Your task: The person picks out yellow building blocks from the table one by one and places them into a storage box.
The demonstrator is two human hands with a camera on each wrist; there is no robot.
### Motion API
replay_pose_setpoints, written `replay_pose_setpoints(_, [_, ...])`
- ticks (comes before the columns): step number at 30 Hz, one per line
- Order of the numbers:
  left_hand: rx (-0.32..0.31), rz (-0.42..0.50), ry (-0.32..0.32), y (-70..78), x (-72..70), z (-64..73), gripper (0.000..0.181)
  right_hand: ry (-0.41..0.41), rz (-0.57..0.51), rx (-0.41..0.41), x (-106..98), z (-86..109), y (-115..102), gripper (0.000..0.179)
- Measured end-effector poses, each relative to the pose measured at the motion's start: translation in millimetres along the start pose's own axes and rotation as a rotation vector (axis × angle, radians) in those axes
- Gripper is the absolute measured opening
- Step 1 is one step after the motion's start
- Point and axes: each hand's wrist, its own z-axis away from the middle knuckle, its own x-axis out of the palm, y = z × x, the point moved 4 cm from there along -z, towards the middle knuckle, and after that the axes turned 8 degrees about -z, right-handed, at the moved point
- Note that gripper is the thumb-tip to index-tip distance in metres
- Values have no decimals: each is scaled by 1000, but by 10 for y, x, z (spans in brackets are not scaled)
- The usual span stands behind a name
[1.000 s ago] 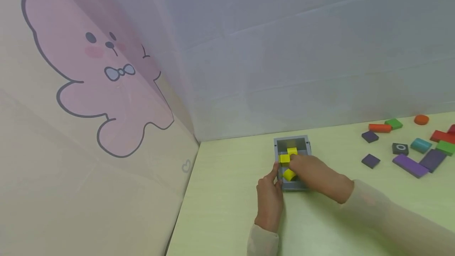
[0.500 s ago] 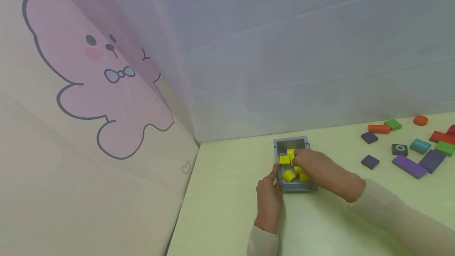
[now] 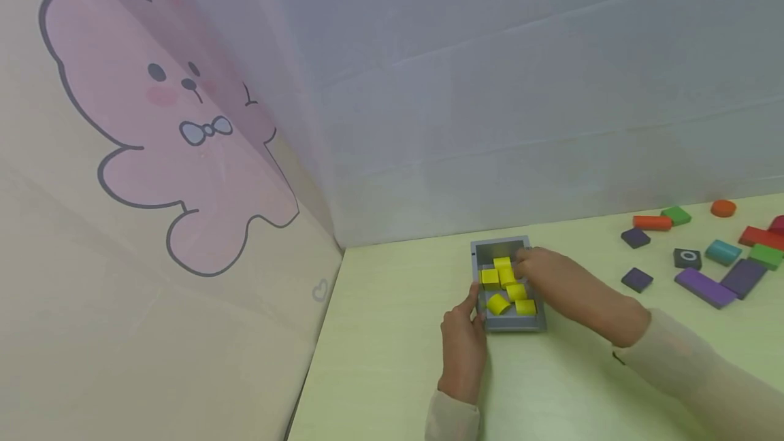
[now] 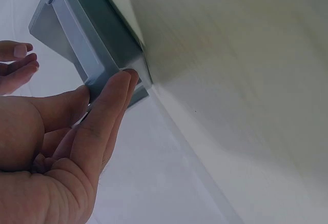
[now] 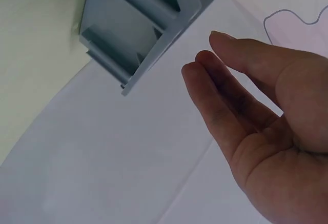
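A small grey box [image 3: 512,327] stands upright on the pale table, with several yellow blocks [image 3: 516,292], some of them cylinders, lying inside. My left hand [image 3: 463,349] is at its left side. The left wrist view shows the thumb and fingers pinching the box's wall at a corner. Over the box's far right edge is my right hand [image 3: 554,278]. In the right wrist view that hand [image 5: 256,111] has bent, relaxed fingers, a gap to the thumb and nothing held, apart from the box wall [image 5: 128,29].
To the right lie loose blocks: a purple bar [image 3: 704,287], a teal cylinder [image 3: 723,252], an orange cylinder [image 3: 652,223], green pieces [image 3: 676,216] and dark squares [image 3: 637,280]. A sheet wall [image 3: 429,155] rises behind the table, and a rabbit-printed one [image 3: 214,223] on the left.
My right hand has drawn back from among the yellow blocks to the box's far right edge, uncovering more of them. The left hand stays at the box's left side.
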Motion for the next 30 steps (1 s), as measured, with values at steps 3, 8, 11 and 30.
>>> replay_pose_setpoints(3, [7,-3,0,8,1,8,56,4,-20,11,-30,43,51,22])
replay_pose_setpoints(8, [-6,3,-15,12,19,17,56,12,-49,40,-39,122,148,21])
replay_pose_setpoints(11, [-21,15,-26,11,29,20,57,43,-79,52,-62,175,193,20])
replay_pose_setpoints(30, [-2,21,4,14,-7,27,56,87,-137,135,-166,446,501,21])
